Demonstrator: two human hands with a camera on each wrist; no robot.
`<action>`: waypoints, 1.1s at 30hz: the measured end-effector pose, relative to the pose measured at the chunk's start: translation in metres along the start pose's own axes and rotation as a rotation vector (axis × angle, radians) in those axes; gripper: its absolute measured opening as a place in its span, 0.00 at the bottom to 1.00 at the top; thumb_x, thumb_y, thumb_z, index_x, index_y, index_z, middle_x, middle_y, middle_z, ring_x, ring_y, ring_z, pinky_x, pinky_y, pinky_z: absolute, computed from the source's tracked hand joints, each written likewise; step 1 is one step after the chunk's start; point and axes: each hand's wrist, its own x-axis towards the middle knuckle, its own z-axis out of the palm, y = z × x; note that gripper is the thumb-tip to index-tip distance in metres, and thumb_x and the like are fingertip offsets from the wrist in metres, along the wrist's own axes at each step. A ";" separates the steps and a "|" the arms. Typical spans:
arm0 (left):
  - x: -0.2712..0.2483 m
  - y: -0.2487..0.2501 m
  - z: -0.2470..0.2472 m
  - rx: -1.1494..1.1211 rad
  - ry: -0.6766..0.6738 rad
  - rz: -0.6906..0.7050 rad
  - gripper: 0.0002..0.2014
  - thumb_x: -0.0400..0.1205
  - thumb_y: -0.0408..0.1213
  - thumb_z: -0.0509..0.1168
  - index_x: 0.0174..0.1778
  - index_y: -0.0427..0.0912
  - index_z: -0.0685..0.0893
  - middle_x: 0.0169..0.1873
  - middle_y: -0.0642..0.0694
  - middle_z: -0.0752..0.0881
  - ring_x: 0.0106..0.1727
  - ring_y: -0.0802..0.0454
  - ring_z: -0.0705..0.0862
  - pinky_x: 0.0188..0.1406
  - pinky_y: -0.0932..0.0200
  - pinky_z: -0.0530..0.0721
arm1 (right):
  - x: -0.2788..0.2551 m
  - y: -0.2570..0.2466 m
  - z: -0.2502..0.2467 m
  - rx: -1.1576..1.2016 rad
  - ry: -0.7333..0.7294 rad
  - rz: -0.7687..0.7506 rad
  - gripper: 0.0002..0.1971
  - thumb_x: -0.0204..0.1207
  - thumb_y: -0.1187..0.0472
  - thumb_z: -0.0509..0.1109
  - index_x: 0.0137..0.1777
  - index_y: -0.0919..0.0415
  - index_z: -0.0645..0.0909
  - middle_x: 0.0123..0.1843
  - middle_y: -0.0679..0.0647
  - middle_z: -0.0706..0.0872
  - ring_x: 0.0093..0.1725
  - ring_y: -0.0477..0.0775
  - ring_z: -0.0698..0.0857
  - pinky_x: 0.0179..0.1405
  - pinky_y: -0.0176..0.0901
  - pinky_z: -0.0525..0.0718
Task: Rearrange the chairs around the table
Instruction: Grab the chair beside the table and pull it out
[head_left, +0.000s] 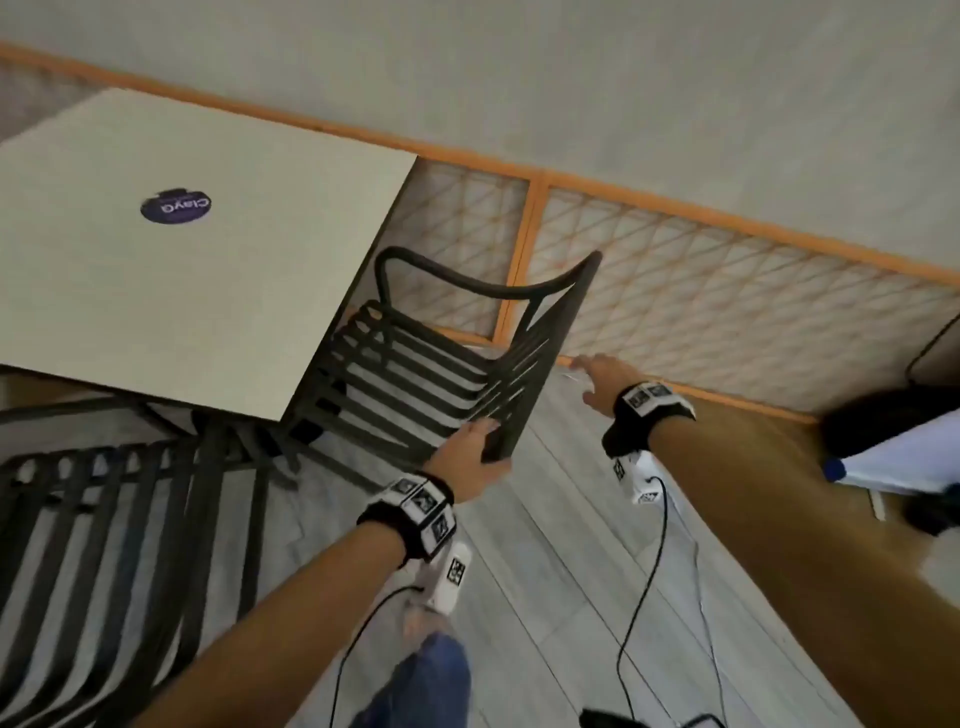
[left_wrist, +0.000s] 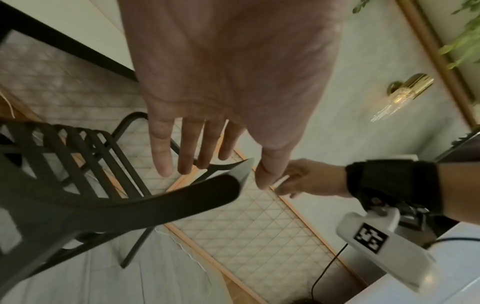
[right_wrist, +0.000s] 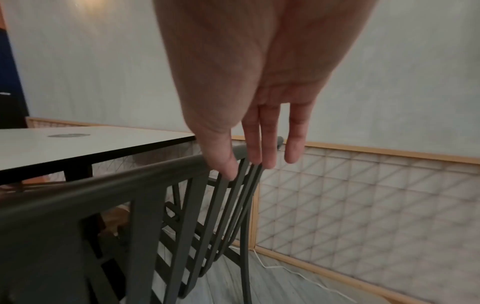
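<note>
A black slatted chair stands partly tucked under the right side of the pale square table. My left hand is at the near end of its back rail. In the left wrist view that hand has straight fingers and thumb just above the rail. My right hand reaches out past the chair back toward the wall, fingers spread. In the right wrist view its straight fingers hang over the top rail; contact is unclear. The table lies left of the chair there.
A second black slatted chair stands at the table's near side, lower left. A lattice wall panel with an orange frame runs close behind the first chair. Cables trail over the grey plank floor. Another table's corner shows at the right edge.
</note>
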 end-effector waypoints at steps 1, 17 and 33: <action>0.020 0.005 0.003 0.017 -0.013 -0.008 0.36 0.77 0.47 0.68 0.79 0.40 0.63 0.75 0.39 0.73 0.74 0.42 0.74 0.76 0.49 0.71 | 0.017 0.000 -0.002 -0.010 0.014 -0.033 0.27 0.75 0.68 0.67 0.74 0.54 0.68 0.72 0.62 0.75 0.68 0.67 0.78 0.62 0.59 0.80; 0.096 0.030 0.034 -0.117 -0.020 -0.215 0.43 0.75 0.21 0.64 0.82 0.47 0.51 0.80 0.39 0.63 0.78 0.40 0.70 0.79 0.47 0.69 | 0.172 0.010 -0.014 -0.653 -0.114 -0.423 0.24 0.81 0.59 0.62 0.70 0.29 0.71 0.81 0.49 0.70 0.82 0.71 0.58 0.72 0.86 0.40; 0.201 0.037 -0.013 -0.222 0.122 -0.351 0.46 0.71 0.19 0.63 0.82 0.50 0.49 0.78 0.39 0.65 0.76 0.39 0.71 0.77 0.39 0.70 | 0.302 -0.015 -0.075 -0.717 -0.068 -0.741 0.20 0.83 0.57 0.60 0.68 0.30 0.75 0.70 0.53 0.82 0.74 0.65 0.71 0.78 0.76 0.50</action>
